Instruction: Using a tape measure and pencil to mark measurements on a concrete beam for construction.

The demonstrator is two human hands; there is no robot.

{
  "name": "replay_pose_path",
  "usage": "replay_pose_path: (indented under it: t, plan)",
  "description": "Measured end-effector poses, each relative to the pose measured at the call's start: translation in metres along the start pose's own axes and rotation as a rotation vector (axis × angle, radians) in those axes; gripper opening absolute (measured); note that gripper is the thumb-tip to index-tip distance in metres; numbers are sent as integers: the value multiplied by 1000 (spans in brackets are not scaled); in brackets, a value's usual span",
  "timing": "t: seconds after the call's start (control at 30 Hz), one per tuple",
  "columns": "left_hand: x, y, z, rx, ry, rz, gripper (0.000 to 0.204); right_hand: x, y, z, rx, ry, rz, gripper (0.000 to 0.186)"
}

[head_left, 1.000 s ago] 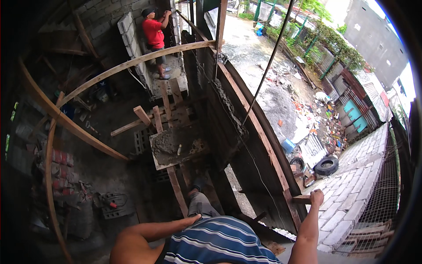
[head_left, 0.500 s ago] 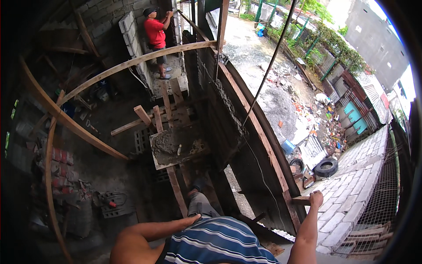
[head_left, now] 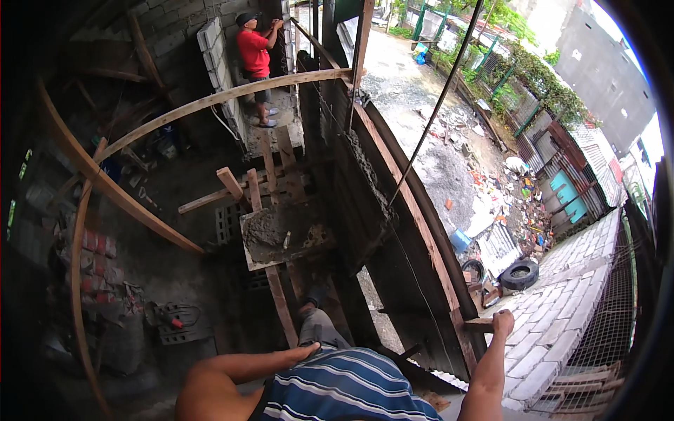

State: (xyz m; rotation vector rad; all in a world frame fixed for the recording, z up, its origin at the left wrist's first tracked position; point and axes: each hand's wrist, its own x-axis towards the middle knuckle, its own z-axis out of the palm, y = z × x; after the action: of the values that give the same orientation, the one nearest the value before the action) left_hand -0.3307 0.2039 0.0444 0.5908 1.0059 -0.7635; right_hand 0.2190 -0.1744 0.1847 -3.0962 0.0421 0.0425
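My right hand (head_left: 503, 321) is closed round the end of a short wooden piece (head_left: 479, 325), which juts out from the upright plank edge at the lower right. Held against my waist, my left hand (head_left: 307, 351) is closed beside a narrow dark object (head_left: 317, 333) whose kind I cannot make out; part of its fingers is hidden. Below and ahead lies a mortar board (head_left: 257, 258) with a heap of wet grey mortar (head_left: 265, 230) and a small pale-handled tool (head_left: 286, 240) on it. One of my feet rests on planks below the board.
A person in a red shirt (head_left: 254, 55) stands near block walls, arms raised. Curved-looking timbers (head_left: 140, 210) cross at left. A thin rod (head_left: 439, 98) slants beside the dark sheet wall (head_left: 393, 281). Outside lie rubble, tyres (head_left: 519, 274) and a block wall (head_left: 554, 330).
The view has shifted slightly, so the far scene sits a little further right. My hands keep their places. The person in red still has raised arms.
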Motion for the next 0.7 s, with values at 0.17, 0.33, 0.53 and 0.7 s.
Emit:
replay_pose_path:
  t: [0.17,0.33,0.53,0.7]
  plan:
    - [0,0,0,13,5,-4,77,-1,1,0,-40,11,-36,25]
    - [2,1,1,21,10,-1,78,-1,1,1,-23,20,-25,25]
    - [2,2,2,35,18,-9,78,0,0,1,-27,21,-26,24]
    - [1,2,4,45,22,-22,78,-1,0,1,-20,22,-16,24]
